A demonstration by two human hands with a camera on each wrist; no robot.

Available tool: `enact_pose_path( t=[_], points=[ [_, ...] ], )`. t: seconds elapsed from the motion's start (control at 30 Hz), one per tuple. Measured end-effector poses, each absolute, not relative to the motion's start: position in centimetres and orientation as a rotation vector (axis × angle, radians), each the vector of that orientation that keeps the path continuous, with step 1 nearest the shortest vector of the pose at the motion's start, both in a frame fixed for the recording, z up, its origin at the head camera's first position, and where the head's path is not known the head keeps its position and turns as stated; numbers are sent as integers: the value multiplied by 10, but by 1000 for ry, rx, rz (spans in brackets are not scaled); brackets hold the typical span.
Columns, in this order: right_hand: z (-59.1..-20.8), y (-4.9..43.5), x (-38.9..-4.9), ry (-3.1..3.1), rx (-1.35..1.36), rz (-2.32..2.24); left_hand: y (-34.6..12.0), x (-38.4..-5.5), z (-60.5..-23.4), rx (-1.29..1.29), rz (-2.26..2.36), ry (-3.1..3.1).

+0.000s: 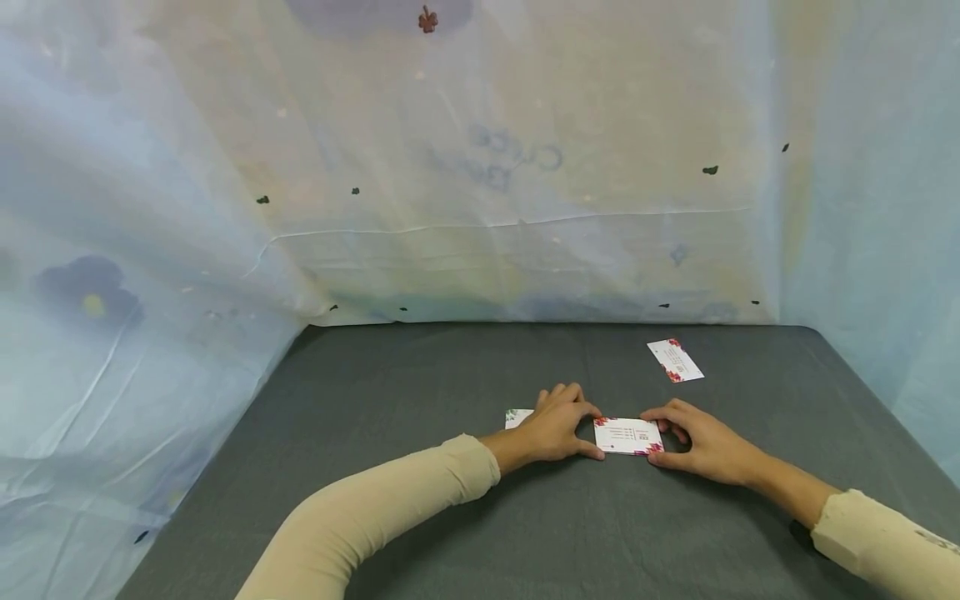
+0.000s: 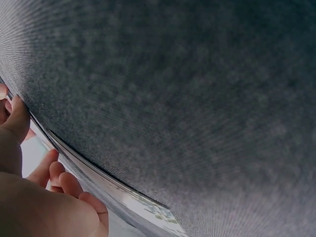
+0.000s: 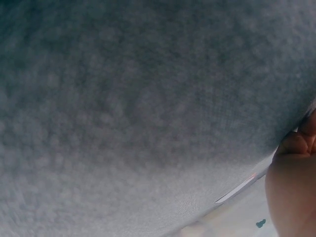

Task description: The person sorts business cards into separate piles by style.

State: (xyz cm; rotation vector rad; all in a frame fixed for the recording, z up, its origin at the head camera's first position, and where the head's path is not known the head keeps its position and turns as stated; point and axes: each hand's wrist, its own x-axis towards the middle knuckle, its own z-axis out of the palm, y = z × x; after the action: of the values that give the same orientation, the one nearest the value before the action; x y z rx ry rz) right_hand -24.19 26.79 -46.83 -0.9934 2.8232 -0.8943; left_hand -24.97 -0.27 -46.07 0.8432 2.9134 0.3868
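Observation:
A white business card with red and magenta floral corners (image 1: pixel 628 436) lies flat on the grey cloth between the two hands. My left hand (image 1: pixel 557 425) holds its left end, thumb at the near corner and index finger at the far one. From the other side, my right hand (image 1: pixel 701 442) pinches the right end between thumb and fingers. Partly hidden behind the left hand is another white card with green leaf print (image 1: pixel 517 417); the left wrist view shows this leaf-printed card (image 2: pixel 153 210) edge-on. Whether more cards lie under the held one cannot be made out.
A third card with red flowers (image 1: pixel 676 361) lies tilted farther back on the right. The grey cloth-covered table (image 1: pixel 420 375) ends at a pale patterned curtain (image 1: pixel 480 267) behind and along both sides.

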Motion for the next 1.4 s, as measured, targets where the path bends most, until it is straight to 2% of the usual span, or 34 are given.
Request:
enact_pose_path(
  t=[0.87, 1.2, 1.4],
  points=[
    [-465, 272, -241, 2842, -983, -939, 1, -251, -459, 832, 375, 2908],
    [-452, 281, -258, 3018, -793, -857, -3, -252, -454, 881, 343, 2936],
    [-449, 286, -272, 3092, -635, -735, -6, -270, -446, 893, 383, 2945]
  ],
)
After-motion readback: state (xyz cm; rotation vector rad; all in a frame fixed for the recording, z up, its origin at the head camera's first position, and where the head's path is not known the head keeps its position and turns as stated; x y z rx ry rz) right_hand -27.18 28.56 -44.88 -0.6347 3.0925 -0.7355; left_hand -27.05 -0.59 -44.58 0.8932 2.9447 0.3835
